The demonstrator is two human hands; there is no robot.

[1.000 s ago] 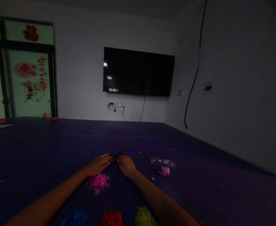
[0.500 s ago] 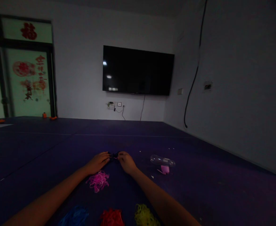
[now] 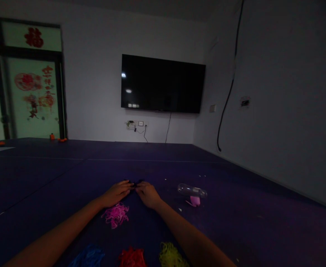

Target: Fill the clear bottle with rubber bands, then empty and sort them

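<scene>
On the dark purple surface (image 3: 76, 178), my left hand (image 3: 118, 193) and my right hand (image 3: 148, 194) rest close together. Between and behind their fingertips lies a small dark pile (image 3: 135, 184), too dim to make out in detail. The left fingers stretch over its left side, fairly flat. My right fingers are bent together at its right side, and what they pinch, if anything, is hidden. Just below my left hand is a heap of pink bands (image 3: 116, 215). Nearer to me lie blue (image 3: 88, 256), red (image 3: 132, 257) and yellow (image 3: 172, 255) heaps.
A clear bottle (image 3: 192, 190) lies on its side to the right, with a pink cap (image 3: 195, 201) beside it. Small white scraps dot the surface. Orange objects (image 3: 62, 139) sit at the far left edge. A television (image 3: 163, 84) hangs on the far wall.
Both hands have moved slightly toward each other, and their fingers now cover more of the dark pile. The coloured heaps and the bottle have stayed in place.
</scene>
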